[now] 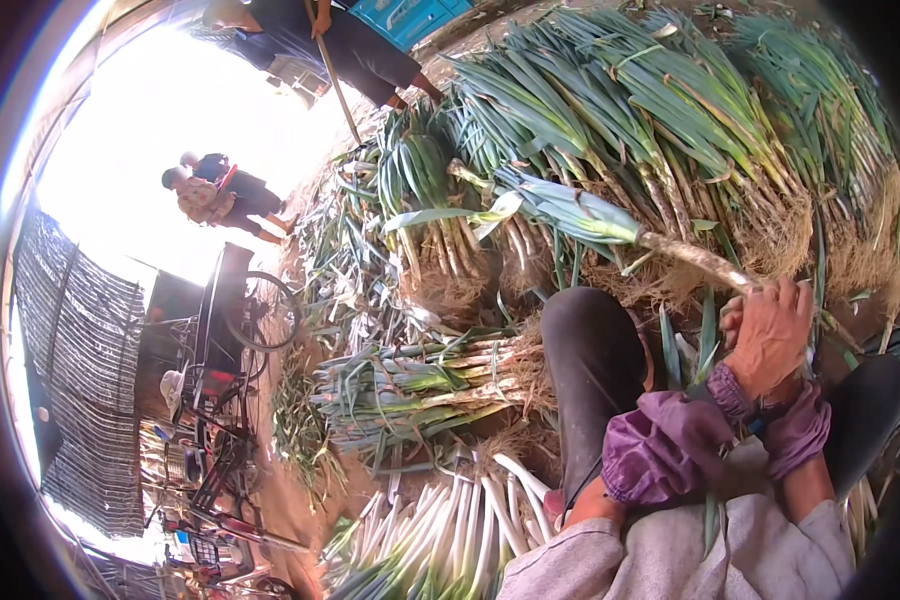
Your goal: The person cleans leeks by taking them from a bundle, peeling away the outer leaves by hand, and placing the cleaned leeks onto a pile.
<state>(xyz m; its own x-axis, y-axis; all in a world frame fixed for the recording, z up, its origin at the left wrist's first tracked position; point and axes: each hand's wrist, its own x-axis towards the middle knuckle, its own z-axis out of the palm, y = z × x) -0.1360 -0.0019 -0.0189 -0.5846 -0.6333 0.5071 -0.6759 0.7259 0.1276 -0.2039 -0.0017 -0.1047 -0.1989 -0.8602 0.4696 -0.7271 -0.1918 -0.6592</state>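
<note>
My left hand (774, 346) is closed at the root end of a large green onion (694, 260). The stalk slants up and left from my fist, with earth on its pale shaft and blue-green leaves folded together at the far end. My right hand (730, 321) lies mostly hidden behind the left, wrists crossing; only curled fingers show, and their hold is unclear. Beyond the stalk lie unpeeled onion bundles (675, 127) with hairy roots. At my left knee rests another rooty bundle (435, 379). Clean white-shafted onions (457, 517) are spread below it.
Stripped leaves and peelings (337, 247) litter the ground. A person (360, 52) stands at the top with a wooden pole (334, 71), near a blue-green crate (409, 19). Two people (217, 191) are farther off. A cargo tricycle (217, 450) stands at left beside shade netting (82, 367).
</note>
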